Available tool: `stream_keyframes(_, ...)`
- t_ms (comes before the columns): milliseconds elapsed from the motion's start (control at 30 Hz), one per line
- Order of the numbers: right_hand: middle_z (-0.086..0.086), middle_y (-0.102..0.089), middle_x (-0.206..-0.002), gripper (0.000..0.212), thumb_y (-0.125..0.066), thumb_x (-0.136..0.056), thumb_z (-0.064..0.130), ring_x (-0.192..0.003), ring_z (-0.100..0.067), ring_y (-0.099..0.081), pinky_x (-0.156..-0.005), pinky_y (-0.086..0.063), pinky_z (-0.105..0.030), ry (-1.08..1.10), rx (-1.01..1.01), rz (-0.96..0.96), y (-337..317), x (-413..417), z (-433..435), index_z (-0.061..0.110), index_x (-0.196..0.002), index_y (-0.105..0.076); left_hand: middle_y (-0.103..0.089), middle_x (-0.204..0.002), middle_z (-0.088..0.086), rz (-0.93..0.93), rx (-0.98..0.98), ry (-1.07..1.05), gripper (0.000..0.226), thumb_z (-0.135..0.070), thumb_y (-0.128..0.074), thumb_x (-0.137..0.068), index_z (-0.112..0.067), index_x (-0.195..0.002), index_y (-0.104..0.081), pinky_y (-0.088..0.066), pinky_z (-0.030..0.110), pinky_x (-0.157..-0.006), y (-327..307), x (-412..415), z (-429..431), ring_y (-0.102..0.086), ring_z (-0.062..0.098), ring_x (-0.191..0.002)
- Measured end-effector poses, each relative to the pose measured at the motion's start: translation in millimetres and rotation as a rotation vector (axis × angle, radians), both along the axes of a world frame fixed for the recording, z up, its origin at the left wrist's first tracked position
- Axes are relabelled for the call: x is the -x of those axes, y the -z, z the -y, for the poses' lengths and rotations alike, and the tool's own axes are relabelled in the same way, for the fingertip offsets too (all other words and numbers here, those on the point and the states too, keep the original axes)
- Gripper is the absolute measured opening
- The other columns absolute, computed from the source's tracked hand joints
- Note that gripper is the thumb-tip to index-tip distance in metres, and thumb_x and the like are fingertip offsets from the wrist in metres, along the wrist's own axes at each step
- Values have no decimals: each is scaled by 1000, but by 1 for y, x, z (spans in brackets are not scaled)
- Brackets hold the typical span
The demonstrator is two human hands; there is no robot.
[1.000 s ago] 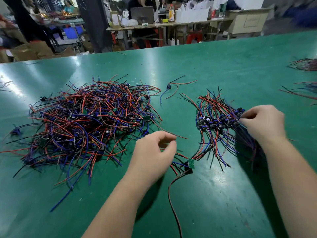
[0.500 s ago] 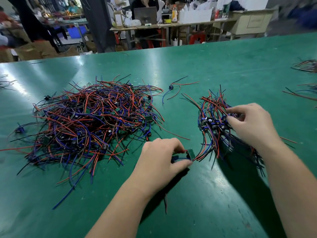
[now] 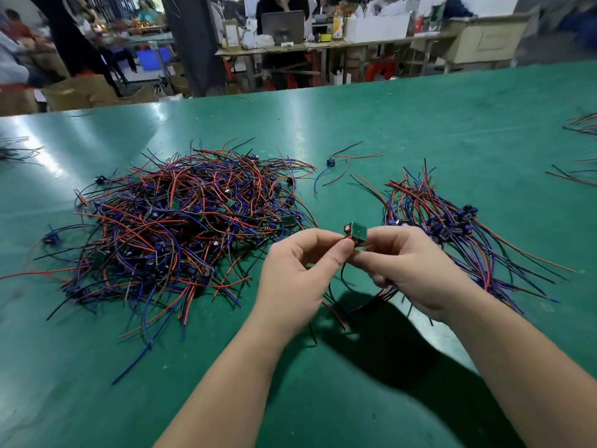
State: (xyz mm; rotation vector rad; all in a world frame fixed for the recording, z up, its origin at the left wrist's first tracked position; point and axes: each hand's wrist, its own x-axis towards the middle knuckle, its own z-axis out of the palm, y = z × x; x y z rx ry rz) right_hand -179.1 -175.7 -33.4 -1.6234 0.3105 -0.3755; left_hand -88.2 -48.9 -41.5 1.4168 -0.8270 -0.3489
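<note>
- Left hand point(image 3: 297, 279): thumb and forefinger pinched on the left side of a small green board point(image 3: 358, 232); other fingers curled loosely.
- Right hand point(image 3: 413, 270): fingertips pinch the right side of the same board; lower fingers curled in toward the palm.
- Board held up off the bench point(image 3: 420, 124), over its middle, between the two wire piles; its green face is tilted towards the camera.
- Leads point(image 3: 343, 276) from the board hang down between the hands; dark and red strands reach the bench below the right hand. Whether the right hand's lower fingers also grip them: cannot tell.
- Big tangled heap point(image 3: 181, 234) of red, blue and black wires with small parts: left half of the bench, just left of the left hand.
- Combed bundle point(image 3: 452, 227) of the same wired parts: right of the middle, its parts lined up, wire ends fanned toward the near and far edges.
- Single loose piece point(image 3: 330, 162) with its wires: behind the hands, between heap and bundle, apart from both.
- Stray wires point(image 3: 573, 176) at the right edge.
</note>
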Motion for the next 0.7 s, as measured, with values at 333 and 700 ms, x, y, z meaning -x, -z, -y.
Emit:
stream_keyframes(333,-13,-73,-95,30,-55,-72,11,-79,-23,-71,-62,-53,-22,-8,-478,209,-13,2,7,7,-98,-69,-64,-67,-10,237,-47,-111,5,-20,-78,-72,-23,-76,-76,-33,13,-52,1,3,-5,-49,1,-55)
stream_keyframes(700,-4,-68,-69,26,-75,-56,20,-54,-7,-57,-48,-46,-14,31,-329,-133,-5,1,4,8,-79,-73,-68,-84,-3,915,-277,-196,11,-20,-65,-84,-17,-84,-75,-53,39,-60,-4,6,-14,-63,26,-75)
